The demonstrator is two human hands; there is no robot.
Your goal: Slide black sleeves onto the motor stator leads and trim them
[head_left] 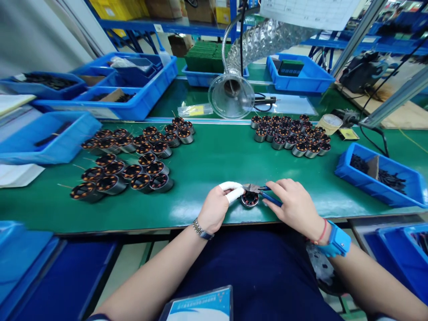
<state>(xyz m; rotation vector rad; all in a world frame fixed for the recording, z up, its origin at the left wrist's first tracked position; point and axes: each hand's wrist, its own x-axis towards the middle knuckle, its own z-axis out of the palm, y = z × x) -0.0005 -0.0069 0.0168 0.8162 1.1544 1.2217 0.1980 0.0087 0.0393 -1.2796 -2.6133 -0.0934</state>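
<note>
A single motor stator (250, 199), a metal ring with dark and copper windings inside, sits on the green bench in front of me. My right hand (294, 203) is closed on the blue handles of a pair of cutting pliers (253, 188), whose jaws lie over the stator's far edge. On my left hand (219, 203) two fingers wear white covers. Those fingers are pinched together at the stator's left side, close to the plier jaws. Whatever they grip there is too small to make out.
Wound stators (133, 171) stand in a group at left, some with wires sticking up; another group (290, 133) stands at right. A clear extraction funnel (231, 96) hangs at the back. Blue bins (384, 198) of dark parts flank the bench.
</note>
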